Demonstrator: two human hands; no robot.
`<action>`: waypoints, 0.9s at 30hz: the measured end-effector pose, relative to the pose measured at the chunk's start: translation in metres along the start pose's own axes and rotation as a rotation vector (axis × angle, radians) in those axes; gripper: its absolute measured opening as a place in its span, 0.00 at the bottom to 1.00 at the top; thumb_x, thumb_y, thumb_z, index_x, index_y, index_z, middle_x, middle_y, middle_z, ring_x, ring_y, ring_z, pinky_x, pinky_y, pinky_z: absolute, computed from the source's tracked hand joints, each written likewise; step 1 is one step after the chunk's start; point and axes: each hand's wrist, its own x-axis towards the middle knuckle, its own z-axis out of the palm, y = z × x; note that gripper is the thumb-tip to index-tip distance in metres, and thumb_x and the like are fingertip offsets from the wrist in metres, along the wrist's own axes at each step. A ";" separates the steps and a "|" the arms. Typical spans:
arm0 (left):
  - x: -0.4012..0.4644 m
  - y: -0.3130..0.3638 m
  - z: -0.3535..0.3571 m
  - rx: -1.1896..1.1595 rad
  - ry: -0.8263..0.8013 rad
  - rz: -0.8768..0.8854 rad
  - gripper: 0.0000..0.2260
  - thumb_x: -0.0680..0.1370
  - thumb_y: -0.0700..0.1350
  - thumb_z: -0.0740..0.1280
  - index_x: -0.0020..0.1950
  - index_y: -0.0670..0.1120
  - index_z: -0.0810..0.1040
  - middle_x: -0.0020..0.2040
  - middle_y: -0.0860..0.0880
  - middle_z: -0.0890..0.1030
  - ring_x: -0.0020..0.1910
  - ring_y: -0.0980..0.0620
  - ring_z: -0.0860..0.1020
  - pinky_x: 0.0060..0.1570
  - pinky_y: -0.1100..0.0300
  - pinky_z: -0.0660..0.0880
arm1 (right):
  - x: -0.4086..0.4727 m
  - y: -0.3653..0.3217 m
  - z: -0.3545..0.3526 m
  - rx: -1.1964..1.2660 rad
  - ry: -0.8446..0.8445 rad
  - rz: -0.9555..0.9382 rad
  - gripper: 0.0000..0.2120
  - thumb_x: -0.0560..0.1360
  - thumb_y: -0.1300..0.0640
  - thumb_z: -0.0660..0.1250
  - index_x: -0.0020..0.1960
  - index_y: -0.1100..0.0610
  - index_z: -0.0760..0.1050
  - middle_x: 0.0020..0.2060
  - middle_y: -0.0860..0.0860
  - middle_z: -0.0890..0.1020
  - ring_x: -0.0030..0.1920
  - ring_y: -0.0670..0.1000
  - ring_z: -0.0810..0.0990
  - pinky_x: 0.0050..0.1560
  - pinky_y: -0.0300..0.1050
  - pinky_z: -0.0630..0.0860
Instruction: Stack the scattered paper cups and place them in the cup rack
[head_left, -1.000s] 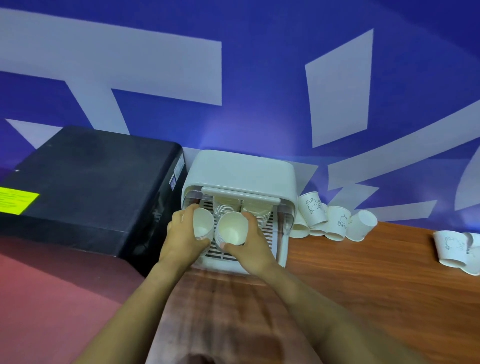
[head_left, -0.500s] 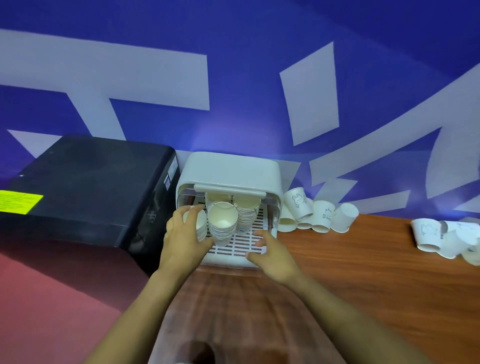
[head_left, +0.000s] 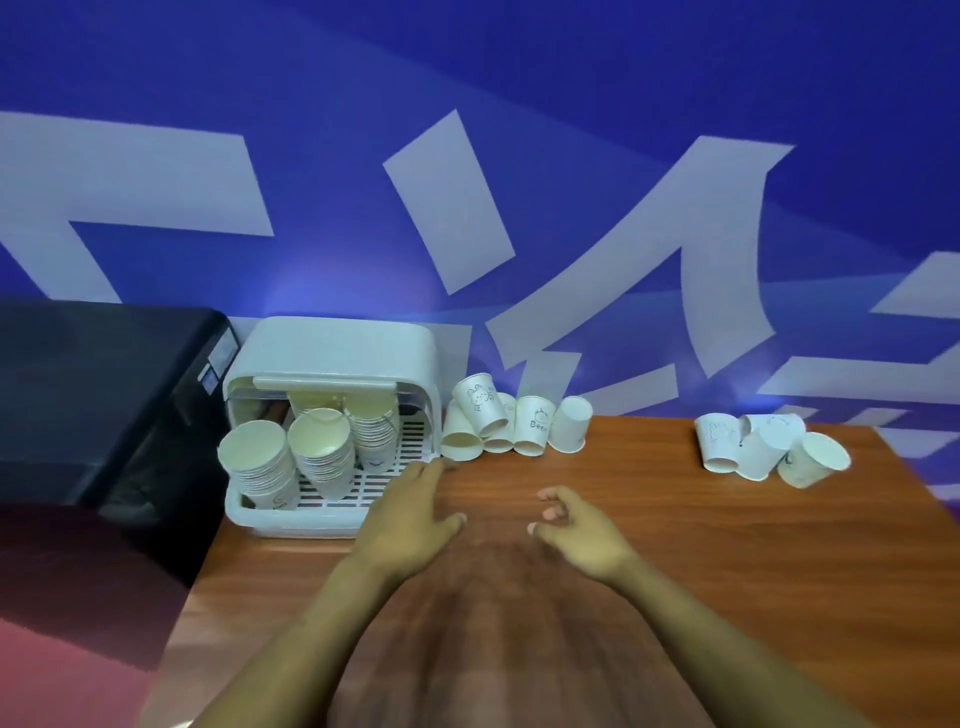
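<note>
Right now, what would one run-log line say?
hands: left, right empty | white plastic cup rack: stacks inside | white paper cups: loose on wooden table

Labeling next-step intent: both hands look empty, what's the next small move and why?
Probably reach the left hand to the near cups beside the rack. Both hands hold nothing, the right hand too; stacks already sit in the rack; loose cups remain on the table.

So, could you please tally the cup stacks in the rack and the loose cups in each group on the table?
Cup stacks in rack: 4
Loose cups beside rack: 5
Loose cups far right: 3 visible
Total: 12
</note>
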 end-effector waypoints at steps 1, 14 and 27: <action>0.005 0.008 0.007 0.010 0.000 -0.006 0.27 0.74 0.53 0.68 0.71 0.53 0.65 0.67 0.50 0.69 0.65 0.49 0.70 0.63 0.54 0.68 | 0.001 0.006 -0.012 -0.008 -0.001 -0.003 0.20 0.74 0.55 0.69 0.64 0.52 0.70 0.52 0.50 0.74 0.46 0.47 0.75 0.36 0.24 0.67; 0.097 0.072 0.052 -0.074 0.128 -0.312 0.31 0.74 0.53 0.68 0.74 0.50 0.60 0.69 0.45 0.66 0.67 0.44 0.68 0.63 0.51 0.68 | 0.071 0.027 -0.096 -0.111 -0.068 -0.155 0.24 0.74 0.54 0.69 0.68 0.50 0.67 0.63 0.51 0.71 0.58 0.47 0.73 0.41 0.29 0.67; 0.204 0.042 0.064 0.039 0.110 -0.400 0.36 0.76 0.55 0.64 0.77 0.51 0.48 0.77 0.45 0.49 0.69 0.39 0.65 0.64 0.49 0.66 | 0.194 -0.028 -0.055 -0.589 -0.074 -0.413 0.31 0.73 0.51 0.65 0.73 0.49 0.59 0.67 0.49 0.68 0.66 0.54 0.67 0.65 0.49 0.66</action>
